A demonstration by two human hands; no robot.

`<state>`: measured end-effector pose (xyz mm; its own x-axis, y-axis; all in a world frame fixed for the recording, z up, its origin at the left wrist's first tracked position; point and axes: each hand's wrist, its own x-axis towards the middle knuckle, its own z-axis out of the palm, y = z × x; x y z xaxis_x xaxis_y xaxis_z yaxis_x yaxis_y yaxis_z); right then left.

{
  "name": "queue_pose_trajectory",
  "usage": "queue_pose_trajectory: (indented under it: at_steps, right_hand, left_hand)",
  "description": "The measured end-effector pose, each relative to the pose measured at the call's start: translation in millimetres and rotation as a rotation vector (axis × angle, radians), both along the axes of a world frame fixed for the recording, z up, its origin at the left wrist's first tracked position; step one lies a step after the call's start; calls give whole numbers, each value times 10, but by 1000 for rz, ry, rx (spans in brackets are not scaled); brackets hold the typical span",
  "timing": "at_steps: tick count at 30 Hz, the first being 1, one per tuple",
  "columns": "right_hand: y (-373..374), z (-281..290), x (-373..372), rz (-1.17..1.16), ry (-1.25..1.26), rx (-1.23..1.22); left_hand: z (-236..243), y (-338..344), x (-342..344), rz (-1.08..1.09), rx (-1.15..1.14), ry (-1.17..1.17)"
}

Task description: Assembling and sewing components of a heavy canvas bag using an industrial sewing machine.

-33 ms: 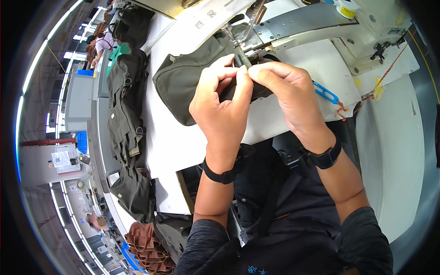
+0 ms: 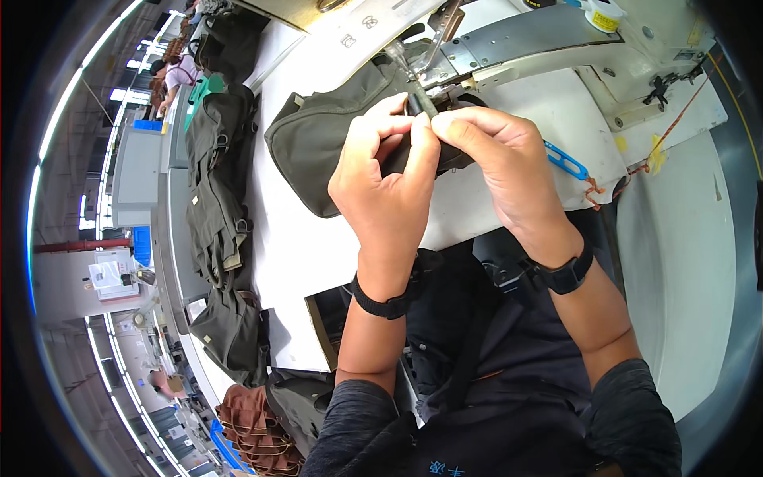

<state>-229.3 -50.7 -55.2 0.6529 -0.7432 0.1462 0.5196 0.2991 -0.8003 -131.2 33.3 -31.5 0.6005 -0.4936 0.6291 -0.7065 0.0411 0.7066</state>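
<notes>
Both hands are up at the sewing machine (image 2: 509,40), working the near end of a narrow green strip (image 2: 424,102). Left hand (image 2: 381,175): thumb and index pinching the strip end, other fingers curled in. Right hand (image 2: 505,163): thumb and index pinching the same end from the right, tips just beside the left's; exact contact partly covered by the fingers. Strip runs from the fingertips up to the metal parts by the machine arm. Dark green bag (image 2: 318,151) lies on the white worktable (image 2: 294,254), left of the machine, reaching in under the left hand; its left end is toward the table's left edge. Blue hand tool (image 2: 566,160) sits right of the right hand, close to the table's near right corner, orange cord (image 2: 592,195) tied to its end. White tub (image 2: 604,16) with yellow label is up by the machine body; can't tell what it stands on. Row of dark green bags (image 2: 218,175) runs along the table's left edge, green cloth (image 2: 203,91) at its far end. Brown pile (image 2: 258,429) is off the near left corner. Black band on each wrist. Co-worker (image 2: 181,75) in a light top, far left background.
</notes>
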Motion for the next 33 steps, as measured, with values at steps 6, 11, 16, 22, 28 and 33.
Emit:
queue_pose_trajectory:
  at_steps: [6, 11, 16, 22, 28, 33]
  right_hand:
    - [-33, 39, 17, -1, 61, 9]
    - [-81, 79, 66, -16, 74, -7]
    - [-106, 90, 76, -36, 93, -39]
    - [-134, 117, 93, -26, 130, -64]
    - [-122, 96, 121, -104, 147, -142]
    - [-179, 34, 46, -154, 138, -303]
  left_hand:
    - [-12, -57, 62, -8, -21, -20]
    - [7, -127, 123, -21, -45, 54]
    - [5, -135, 127, -25, -49, 82]
    - [36, -182, 228, -75, -42, 88]
    - [33, -215, 279, -98, -35, 121]
    - [13, -204, 271, -131, -40, 154]
